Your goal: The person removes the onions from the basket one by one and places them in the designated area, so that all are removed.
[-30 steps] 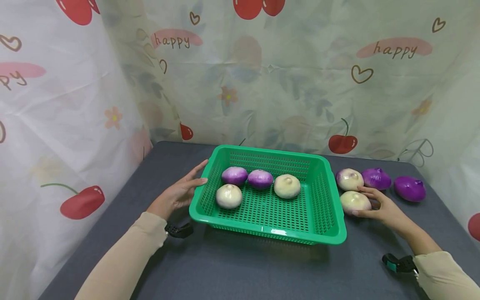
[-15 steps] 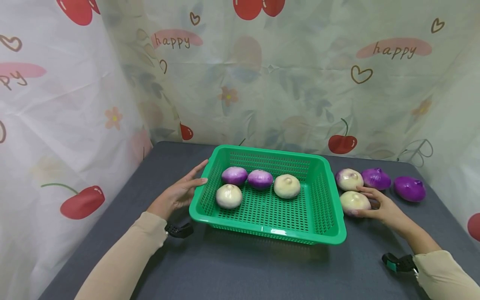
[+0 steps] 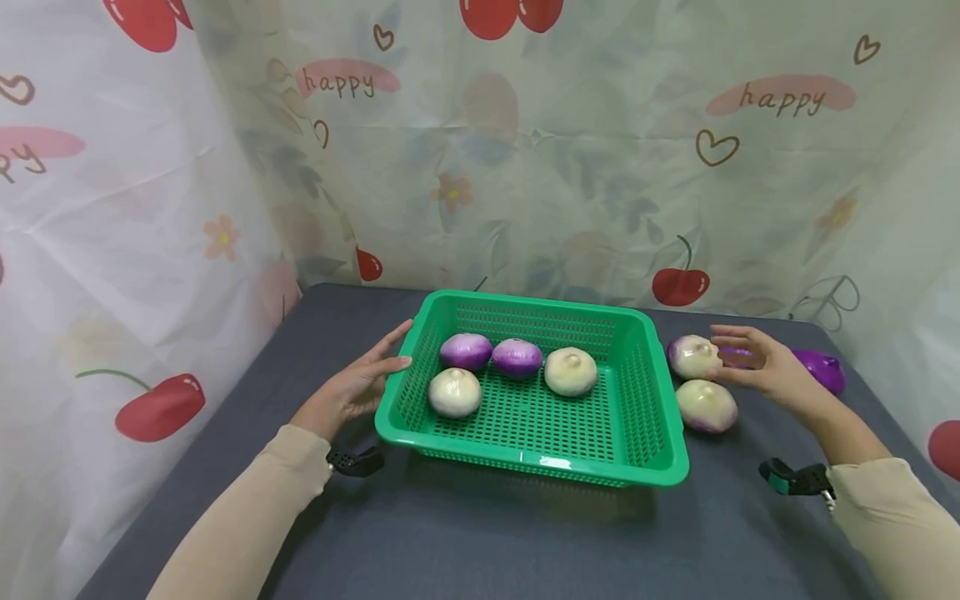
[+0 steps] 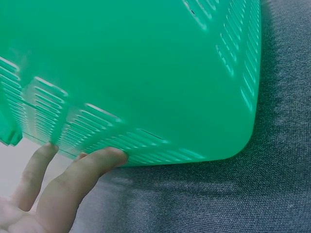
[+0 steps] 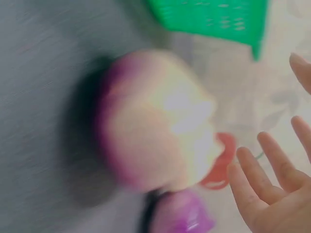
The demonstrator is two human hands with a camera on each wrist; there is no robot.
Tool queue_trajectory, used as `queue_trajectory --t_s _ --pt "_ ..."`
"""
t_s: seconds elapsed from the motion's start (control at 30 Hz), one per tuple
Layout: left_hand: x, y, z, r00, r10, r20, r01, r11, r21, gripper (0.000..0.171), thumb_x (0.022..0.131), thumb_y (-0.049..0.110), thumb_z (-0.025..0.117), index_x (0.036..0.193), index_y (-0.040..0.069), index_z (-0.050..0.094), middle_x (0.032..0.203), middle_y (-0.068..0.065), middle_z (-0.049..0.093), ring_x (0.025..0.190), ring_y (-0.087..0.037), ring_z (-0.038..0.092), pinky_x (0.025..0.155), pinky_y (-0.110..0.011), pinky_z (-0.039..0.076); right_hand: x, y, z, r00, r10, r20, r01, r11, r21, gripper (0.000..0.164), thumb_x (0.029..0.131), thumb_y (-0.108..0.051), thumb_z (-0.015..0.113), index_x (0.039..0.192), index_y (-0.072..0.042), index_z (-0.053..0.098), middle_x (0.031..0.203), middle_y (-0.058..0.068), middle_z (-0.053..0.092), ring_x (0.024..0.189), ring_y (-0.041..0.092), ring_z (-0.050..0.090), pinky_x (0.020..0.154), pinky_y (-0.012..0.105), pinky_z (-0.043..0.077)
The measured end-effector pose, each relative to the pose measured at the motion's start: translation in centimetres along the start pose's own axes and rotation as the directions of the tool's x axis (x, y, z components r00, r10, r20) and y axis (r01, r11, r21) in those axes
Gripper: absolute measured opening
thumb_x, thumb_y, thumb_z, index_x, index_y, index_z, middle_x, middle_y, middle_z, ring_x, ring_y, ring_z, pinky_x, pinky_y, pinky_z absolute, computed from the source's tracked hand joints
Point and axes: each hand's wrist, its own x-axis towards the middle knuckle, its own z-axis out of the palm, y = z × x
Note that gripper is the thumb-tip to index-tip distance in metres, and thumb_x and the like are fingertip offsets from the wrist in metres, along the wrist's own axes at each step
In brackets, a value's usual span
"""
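My left hand (image 3: 354, 392) touches the left side of a green plastic basket (image 3: 525, 468), its fingers fairly straight along the outside. In the left wrist view, the fingertips (image 4: 114, 156) rest on the slotted wall. Inside the basket lie two purple onions and two white ones. My right hand (image 3: 765, 371) holds nothing, fingers spread, over the onions right of the basket. Nearest to it are a white-and-purple onion (image 3: 692, 357) and a paler onion (image 3: 707, 407) in front. A purple onion (image 3: 822, 372) shows past the hand; another is mostly hidden behind the fingers.
The basket stands on a dark grey cloth-covered table (image 3: 525, 542). A printed curtain (image 3: 510, 167) hangs behind and on both sides. A thin looped cord (image 3: 828, 300) shows near the back right corner.
My right hand has let go of the paler front onion and risen up and back over the other onions. That onion stays on the table. The left hand and basket hold their place.
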Motion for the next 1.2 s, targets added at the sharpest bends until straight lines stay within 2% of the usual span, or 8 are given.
queue_trajectory --t_s 0.07,0.13,0.2,0.47,0.67,0.9,1.03,1.2 --pt "0.0 0.0 0.0 1.0 0.001 0.001 -0.001 1.0 0.004 0.07 0.103 0.016 0.048 0.153 0.046 0.01 0.159 -0.018 0.015 0.131 -0.041 0.044 0.09 -0.052 0.052 0.5 -1.3 -0.2 0.999 -0.032 -0.031 0.033 0.999 0.036 0.057 0.095 -0.022 0.063 0.145 -0.013 0.037 0.133 -0.005 0.049 0.117 0.002 0.053 0.079 0.008 0.046" --pt "0.1 -0.1 -0.1 1.0 0.002 0.004 -0.002 1.0 0.004 0.07 0.103 0.016 0.048 0.153 0.046 0.01 0.159 -0.018 0.014 0.131 -0.042 0.043 0.09 -0.052 0.052 1.1 -2.7 -0.2 0.997 -0.033 -0.064 0.036 0.998 0.052 0.052 0.096 -0.024 0.062 0.143 -0.018 0.04 0.125 -0.019 0.05 0.106 -0.014 0.051 0.08 0.006 0.044" --pt "0.1 -0.1 -0.1 1.0 0.001 0.003 -0.001 1.0 0.003 0.07 0.103 0.015 0.048 0.153 0.045 0.01 0.159 -0.018 0.013 0.131 -0.042 0.042 0.091 -0.052 0.051 1.7 -4.1 0.0 0.995 -0.049 -0.082 0.056 0.995 0.085 0.049 0.097 -0.024 0.06 0.142 -0.019 0.042 0.122 -0.023 0.051 0.105 -0.013 0.053 0.082 0.007 0.044" --pt "-0.1 -0.1 -0.2 1.0 0.015 0.013 -0.015 1.0 0.021 0.071 0.103 0.014 0.047 0.154 0.045 0.008 0.158 -0.019 0.014 0.126 -0.037 0.049 0.089 -0.051 0.052 4.3 -9.4 1.7 0.983 -0.15 -0.103 0.165 0.972 0.165 0.048 0.097 -0.021 0.06 0.141 -0.01 0.044 0.127 -0.01 0.057 0.11 -0.004 0.055 0.086 0.012 0.047" --pt "0.0 0.0 -0.1 1.0 0.021 0.02 -0.021 1.0 0.023 0.07 0.103 0.014 0.046 0.154 0.044 0.008 0.158 -0.019 0.013 0.126 -0.037 0.05 0.089 -0.05 0.053 6.2 -11.5 3.2 0.987 -0.154 -0.042 0.159 0.97 0.183 0.048 0.096 -0.025 0.061 0.141 -0.019 0.045 0.14 0.009 0.049 0.116 0.004 0.053 0.091 0.018 0.046" --pt "-0.1 0.0 -0.1 1.0 0.016 0.012 -0.016 1.0 0.02 0.071 0.103 0.014 0.047 0.154 0.044 0.008 0.158 -0.019 0.013 0.127 -0.038 0.048 0.089 -0.051 0.053 8.2 -12.4 5.6 0.984 -0.165 0.067 0.144 0.958 0.247 0.051 0.097 -0.026 0.061 0.143 -0.014 0.042 0.143 0.014 0.045 0.131 0.027 0.047 0.105 0.045 0.042" --pt "-0.1 0.0 -0.1 1.0 0.011 0.013 -0.011 1.0 0.016 0.071 0.103 0.014 0.047 0.154 0.044 0.008 0.159 -0.018 0.013 0.128 -0.039 0.048 0.089 -0.051 0.052 9.2 -12.1 7.3 0.979 -0.167 0.12 0.13 0.953 0.274 0.052 0.096 -0.025 0.062 0.142 -0.011 0.043 0.142 0.016 0.046 0.132 0.032 0.045 0.106 0.053 0.039" --pt "0.0 0.0 -0.1 1.0 0.009 0.011 -0.009 1.0 0.014 0.071 0.103 0.014 0.047 0.154 0.044 0.008 0.159 -0.018 0.013 0.13 -0.041 0.044 0.089 -0.051 0.052 10.1 -11.3 9.1 0.976 -0.143 0.165 0.092 0.954 0.285 0.053 0.094 -0.021 0.064 0.141 -0.008 0.043 0.143 0.02 0.045 0.129 0.036 0.046 0.106 0.056 0.038"
